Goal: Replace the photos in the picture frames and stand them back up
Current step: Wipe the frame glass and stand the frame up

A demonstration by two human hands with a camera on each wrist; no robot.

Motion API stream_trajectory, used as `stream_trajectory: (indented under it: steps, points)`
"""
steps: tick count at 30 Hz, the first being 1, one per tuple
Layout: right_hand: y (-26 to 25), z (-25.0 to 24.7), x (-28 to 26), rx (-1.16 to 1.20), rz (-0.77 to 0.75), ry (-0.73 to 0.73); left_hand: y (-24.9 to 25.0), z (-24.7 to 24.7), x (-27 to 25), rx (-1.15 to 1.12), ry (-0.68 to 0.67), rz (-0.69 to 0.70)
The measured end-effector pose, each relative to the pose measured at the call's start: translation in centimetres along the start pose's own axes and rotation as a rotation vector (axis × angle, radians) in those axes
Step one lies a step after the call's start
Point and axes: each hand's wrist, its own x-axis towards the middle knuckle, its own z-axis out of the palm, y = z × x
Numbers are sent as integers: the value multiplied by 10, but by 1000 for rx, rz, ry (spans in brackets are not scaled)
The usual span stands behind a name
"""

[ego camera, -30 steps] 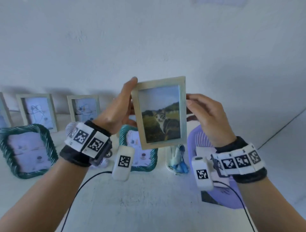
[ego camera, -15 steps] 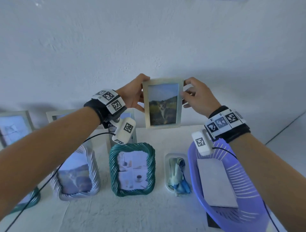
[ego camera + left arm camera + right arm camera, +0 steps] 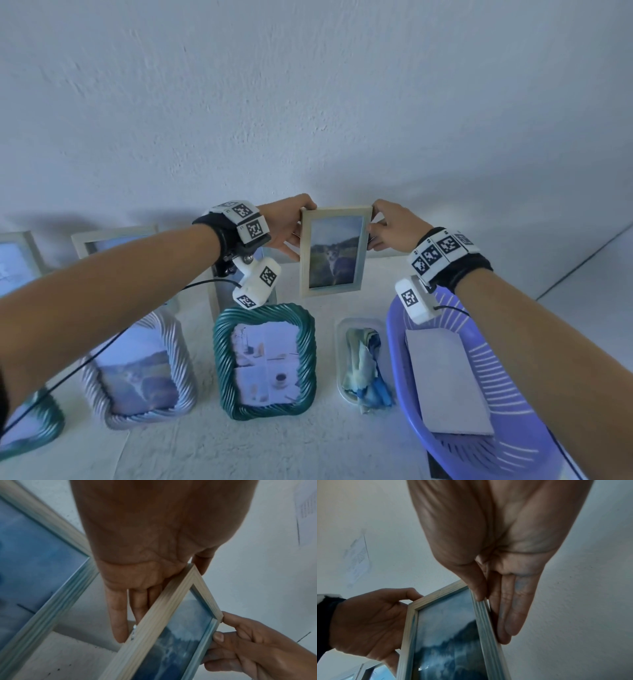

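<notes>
A pale wooden frame [image 3: 334, 251] with a cat photo stands upright near the wall at the back of the white table [image 3: 191, 448]. My left hand [image 3: 291, 228] grips its left edge, thumb on the top corner and fingers behind. My right hand [image 3: 383, 226] pinches its right edge near the top. In the left wrist view the frame [image 3: 164, 616] runs beside my left fingers [image 3: 118, 616]. In the right wrist view my thumb [image 3: 475, 586] presses the front of the frame [image 3: 481, 616], with the fingers behind. Whether the frame's foot touches the table I cannot tell.
In front stand a teal twisted frame [image 3: 263, 361] and a white twisted frame [image 3: 140, 371]. Plain pale frames [image 3: 113, 240] line the wall at left. A small tray of blue cloth [image 3: 364, 363] and a purple basket [image 3: 507, 442] holding a grey board [image 3: 445, 380] lie to the right.
Both hands have carried the cat frame away from me and down toward the back of the table by the wall. It has turned from tilted to upright.
</notes>
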Motion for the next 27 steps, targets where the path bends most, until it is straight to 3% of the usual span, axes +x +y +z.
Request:
stream_trajectory:
  steps: [14, 17, 22, 27]
  points:
    - [22, 14, 13, -58, 52, -37, -23, 1, 30, -48, -22, -71]
    - [23, 16, 14, -59, 47, -30, -25, 0, 33, -32, 23, -69]
    - [23, 20, 15, -71, 25, -11, -21, 0, 31, 61, 143, -5]
    - [24, 23, 16, -88, 31, 32, -13, 4, 24, 162, 146, 68]
